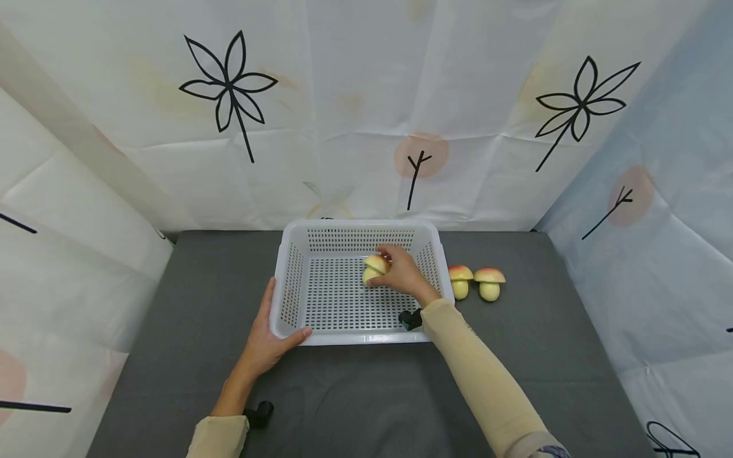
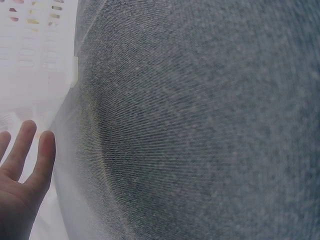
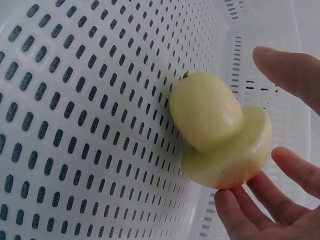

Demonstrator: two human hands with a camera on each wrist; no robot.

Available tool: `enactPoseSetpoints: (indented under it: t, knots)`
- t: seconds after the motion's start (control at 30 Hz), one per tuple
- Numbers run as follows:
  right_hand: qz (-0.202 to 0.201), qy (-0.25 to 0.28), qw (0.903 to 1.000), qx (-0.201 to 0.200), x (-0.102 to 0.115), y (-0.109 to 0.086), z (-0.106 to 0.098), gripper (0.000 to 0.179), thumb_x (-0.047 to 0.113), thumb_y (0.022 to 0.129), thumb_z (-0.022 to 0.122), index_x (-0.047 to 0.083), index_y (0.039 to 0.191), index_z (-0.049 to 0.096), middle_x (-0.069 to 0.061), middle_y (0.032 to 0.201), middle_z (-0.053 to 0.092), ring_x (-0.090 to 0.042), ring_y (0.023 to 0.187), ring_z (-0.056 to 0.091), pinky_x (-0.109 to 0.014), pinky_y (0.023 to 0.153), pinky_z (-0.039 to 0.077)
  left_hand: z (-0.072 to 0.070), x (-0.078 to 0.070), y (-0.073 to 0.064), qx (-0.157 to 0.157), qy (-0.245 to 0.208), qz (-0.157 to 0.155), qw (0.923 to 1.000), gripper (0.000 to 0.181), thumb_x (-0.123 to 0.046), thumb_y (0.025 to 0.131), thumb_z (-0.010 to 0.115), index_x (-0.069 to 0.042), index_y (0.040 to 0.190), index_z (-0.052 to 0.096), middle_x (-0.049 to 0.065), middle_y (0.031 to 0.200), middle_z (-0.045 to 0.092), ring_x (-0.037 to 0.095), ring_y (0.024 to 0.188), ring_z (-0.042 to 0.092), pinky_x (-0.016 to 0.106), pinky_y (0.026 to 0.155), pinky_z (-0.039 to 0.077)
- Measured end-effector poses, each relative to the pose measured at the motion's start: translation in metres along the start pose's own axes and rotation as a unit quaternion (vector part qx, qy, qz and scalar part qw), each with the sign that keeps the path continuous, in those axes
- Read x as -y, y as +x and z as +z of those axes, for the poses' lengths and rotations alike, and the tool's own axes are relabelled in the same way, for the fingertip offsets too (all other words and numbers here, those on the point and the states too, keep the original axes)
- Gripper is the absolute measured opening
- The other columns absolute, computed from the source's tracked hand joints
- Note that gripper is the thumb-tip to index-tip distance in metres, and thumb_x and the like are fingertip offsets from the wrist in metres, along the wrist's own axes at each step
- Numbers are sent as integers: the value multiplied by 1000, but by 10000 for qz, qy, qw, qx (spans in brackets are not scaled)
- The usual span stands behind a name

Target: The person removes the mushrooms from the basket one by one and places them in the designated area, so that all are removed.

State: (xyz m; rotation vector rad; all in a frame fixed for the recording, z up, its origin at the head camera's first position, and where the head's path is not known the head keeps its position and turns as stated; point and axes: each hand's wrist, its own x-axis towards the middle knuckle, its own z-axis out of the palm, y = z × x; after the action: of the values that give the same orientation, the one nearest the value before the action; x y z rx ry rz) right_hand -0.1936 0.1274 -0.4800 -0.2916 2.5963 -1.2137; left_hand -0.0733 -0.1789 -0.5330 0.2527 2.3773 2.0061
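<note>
A toy mushroom (image 3: 207, 112) with a pale stem and a yellow-red cap lies on the perforated floor of a white plastic basket (image 1: 361, 339). My right hand (image 1: 403, 275) reaches into the basket around this mushroom. In the right wrist view some fingertips (image 3: 227, 200) are at the cap, while the thumb stands apart from it. My left hand (image 1: 265, 346) is at the basket's front left corner, thumb by the front rim and fingers stretched along the left side. The left wrist view shows straight, spread fingers beneath the basket wall (image 2: 35, 75).
Two more toy mushrooms, one close against the basket's right side (image 1: 460, 275) and another mushroom (image 1: 489, 283) beside it, stand on the grey tabletop (image 1: 355, 401). Patterned white cloth (image 1: 355, 114) hangs behind and along both sides of the table.
</note>
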Motion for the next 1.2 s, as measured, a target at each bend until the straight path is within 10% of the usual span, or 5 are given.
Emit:
enactPoseSetpoints:
  t: [1.2]
  knots:
    - [139, -506, 9976, 461, -5, 21, 10, 93, 18, 71, 95, 3, 149, 47, -15, 138, 54, -31, 118, 53, -45, 97, 46, -2, 1, 1, -34, 167, -35, 9998, 122, -6, 80, 87, -36, 163, 3, 13, 166, 20, 45, 131, 49, 31, 91, 51]
